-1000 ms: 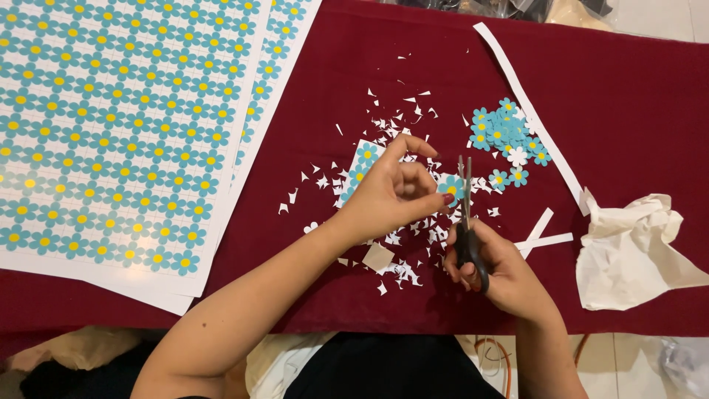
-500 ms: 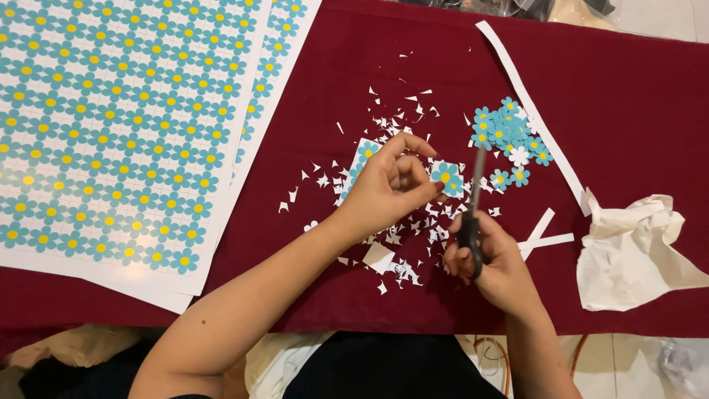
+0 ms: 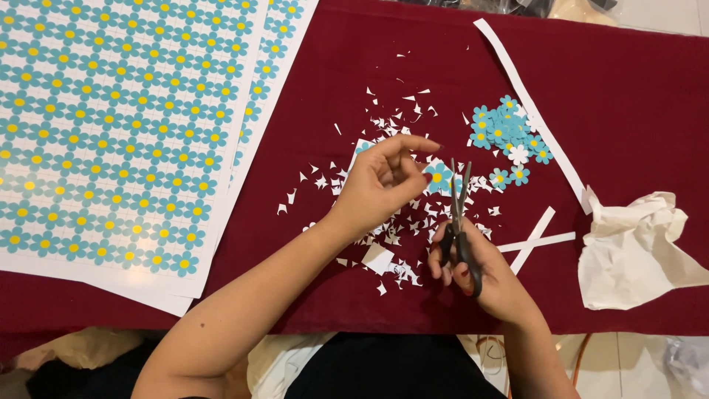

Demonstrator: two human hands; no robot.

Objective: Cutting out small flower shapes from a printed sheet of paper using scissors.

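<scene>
Left hand (image 3: 384, 181) pinches the paper flower (image 3: 438, 177); right hand (image 3: 480, 270) grips the scissors (image 3: 459, 222). Advise short snips, turning the paper.

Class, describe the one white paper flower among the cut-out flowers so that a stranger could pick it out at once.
Start at the dark red tablecloth and find the long white paper strip running diagonally at upper right. Against its left side lies a small pile of cut-out blue paper flowers. At the pile's lower edge sits the white paper flower, the only one with white petals.
</scene>
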